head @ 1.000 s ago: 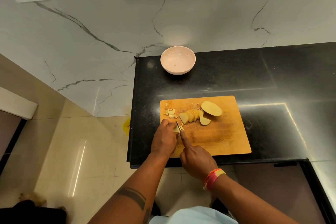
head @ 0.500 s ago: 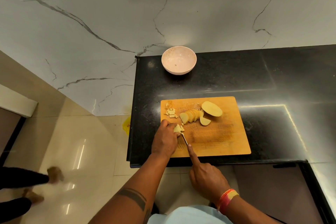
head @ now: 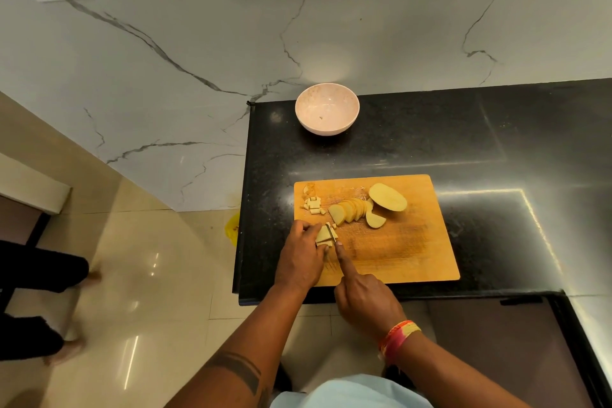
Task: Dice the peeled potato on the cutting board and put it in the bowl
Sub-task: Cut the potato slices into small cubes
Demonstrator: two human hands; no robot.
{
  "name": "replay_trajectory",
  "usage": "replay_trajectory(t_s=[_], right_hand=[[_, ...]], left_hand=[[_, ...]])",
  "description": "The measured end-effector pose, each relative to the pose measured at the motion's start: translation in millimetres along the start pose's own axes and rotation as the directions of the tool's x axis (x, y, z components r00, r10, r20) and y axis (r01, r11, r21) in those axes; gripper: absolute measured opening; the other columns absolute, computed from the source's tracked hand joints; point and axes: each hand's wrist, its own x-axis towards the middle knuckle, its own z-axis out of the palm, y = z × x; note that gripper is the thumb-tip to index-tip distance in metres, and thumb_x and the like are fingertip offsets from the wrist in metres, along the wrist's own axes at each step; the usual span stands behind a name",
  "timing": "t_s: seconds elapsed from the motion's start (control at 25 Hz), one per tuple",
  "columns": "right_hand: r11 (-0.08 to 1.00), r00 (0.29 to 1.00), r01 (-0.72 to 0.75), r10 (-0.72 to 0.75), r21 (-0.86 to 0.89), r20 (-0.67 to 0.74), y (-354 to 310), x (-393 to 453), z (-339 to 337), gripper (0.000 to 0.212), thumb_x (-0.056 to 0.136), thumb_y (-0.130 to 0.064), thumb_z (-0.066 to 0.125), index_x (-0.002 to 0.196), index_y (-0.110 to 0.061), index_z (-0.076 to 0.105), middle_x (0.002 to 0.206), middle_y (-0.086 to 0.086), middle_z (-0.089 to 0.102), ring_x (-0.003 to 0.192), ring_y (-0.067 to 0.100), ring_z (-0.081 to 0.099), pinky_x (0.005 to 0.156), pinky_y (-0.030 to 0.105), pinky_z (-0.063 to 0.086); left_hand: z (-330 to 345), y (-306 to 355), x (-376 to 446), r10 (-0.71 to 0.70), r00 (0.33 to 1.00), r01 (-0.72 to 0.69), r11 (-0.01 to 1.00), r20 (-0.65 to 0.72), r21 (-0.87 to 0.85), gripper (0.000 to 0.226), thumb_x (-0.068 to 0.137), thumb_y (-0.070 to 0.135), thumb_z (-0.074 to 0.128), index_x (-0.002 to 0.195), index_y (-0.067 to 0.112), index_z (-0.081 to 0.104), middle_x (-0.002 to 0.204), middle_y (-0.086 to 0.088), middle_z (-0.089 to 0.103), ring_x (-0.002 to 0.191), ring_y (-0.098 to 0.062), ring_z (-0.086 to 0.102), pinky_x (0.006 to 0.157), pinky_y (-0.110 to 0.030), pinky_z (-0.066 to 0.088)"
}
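Note:
A wooden cutting board (head: pixel 414 242) lies on the black counter. My left hand (head: pixel 303 256) holds a potato slice (head: pixel 323 236) down at the board's near-left part. My right hand (head: pixel 362 301) grips a knife (head: pixel 332 233), index finger stretched along its spine, and the blade sits on that slice. A fan of potato slices (head: pixel 351 210), a potato half (head: pixel 387 197) and a small end piece (head: pixel 375 219) lie further back. A few diced cubes (head: pixel 313 203) sit at the board's far-left corner. The pale bowl (head: pixel 327 108) stands behind the board by the wall.
The black counter (head: pixel 496 149) ends just left of the board, with a drop to the tiled floor (head: pixel 139 275). A marble wall (head: pixel 231 43) rises behind. Another person's legs (head: pixel 36 291) are on the floor at the far left.
My right hand pulled back toward me, then came forward again, and the knife is back on the slice. The other person's legs moved further into view at the left.

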Motion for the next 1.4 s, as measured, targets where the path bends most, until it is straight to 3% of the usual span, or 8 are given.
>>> replay_trajectory(t_s=[0.24, 0.52, 0.8, 0.96, 1.16, 1.4], right_hand=[[1.0, 1.0, 0.008, -0.008, 0.009, -0.002, 1, 2, -2, 0.073, 0.102, -0.033, 0.035, 0.159, -0.035, -0.011, 0.066, -0.003, 0.055, 0.053, 0.013, 0.051, 0.048, 0.03, 0.037], [1.0, 0.999, 0.015, -0.014, -0.005, 0.029, 0, 19, 5, 0.071, 0.099, -0.035, 0.033, 0.158, -0.038, -0.008, 0.069, 0.003, 0.059, 0.057, 0.022, 0.057, 0.057, 0.044, 0.053], [0.997, 0.999, 0.029, -0.026, -0.068, 0.044, 9, 6, 11, 0.078, 0.102, -0.034, 0.033, 0.155, -0.036, -0.023, 0.072, 0.003, 0.06, 0.057, 0.019, 0.057, 0.057, 0.039, 0.055], [0.994, 0.994, 0.029, -0.018, -0.102, 0.108, 19, -19, 10, 0.082, 0.103, -0.033, 0.032, 0.148, -0.034, -0.036, 0.075, 0.0, 0.063, 0.06, 0.016, 0.06, 0.058, 0.033, 0.053], [0.999, 0.997, 0.012, -0.009, -0.039, 0.075, 21, -23, -3, 0.076, 0.104, -0.035, 0.032, 0.155, -0.036, -0.024, 0.067, -0.006, 0.054, 0.055, 0.011, 0.053, 0.05, 0.026, 0.038], [0.999, 0.999, 0.044, -0.044, -0.014, 0.029, 6, -4, -3, 0.076, 0.102, -0.034, 0.035, 0.157, -0.038, -0.018, 0.065, -0.005, 0.054, 0.053, 0.012, 0.052, 0.047, 0.028, 0.035]], left_hand=[[0, 5, 4, -0.066, 0.998, 0.066, 0.997, -0.012, -0.029, 0.047, 0.097, 0.033, 0.063, 0.142, 0.022, 0.054, 0.126, 0.003, 0.045, 0.109, -0.015, 0.055, 0.092, -0.029, 0.052], [-6, 4, 12, -0.102, 0.995, 0.102, 0.995, -0.001, -0.003, 0.04, 0.097, 0.027, 0.064, 0.136, 0.022, 0.059, 0.124, 0.0, 0.051, 0.106, -0.017, 0.056, 0.09, -0.033, 0.054], [-4, 3, 14, -0.116, 0.993, 0.116, 0.993, 0.006, -0.027, 0.041, 0.094, 0.03, 0.067, 0.134, 0.022, 0.062, 0.124, 0.001, 0.052, 0.107, -0.018, 0.058, 0.091, -0.033, 0.054], [-2, 4, 12, -0.116, 0.993, 0.115, 0.992, -0.018, -0.05, 0.041, 0.095, 0.033, 0.066, 0.134, 0.022, 0.061, 0.128, 0.002, 0.051, 0.111, -0.017, 0.057, 0.092, -0.03, 0.053], [-1, 3, 6, -0.063, 0.998, 0.062, 0.997, -0.017, -0.051, 0.048, 0.097, 0.035, 0.063, 0.142, 0.023, 0.053, 0.127, 0.004, 0.047, 0.11, -0.013, 0.056, 0.092, -0.026, 0.051], [-1, -7, -1, -0.033, 0.999, 0.031, 0.994, -0.012, -0.108, 0.051, 0.096, 0.028, 0.066, 0.145, 0.025, 0.05, 0.125, 0.006, 0.047, 0.103, -0.005, 0.058, 0.093, -0.025, 0.054]])
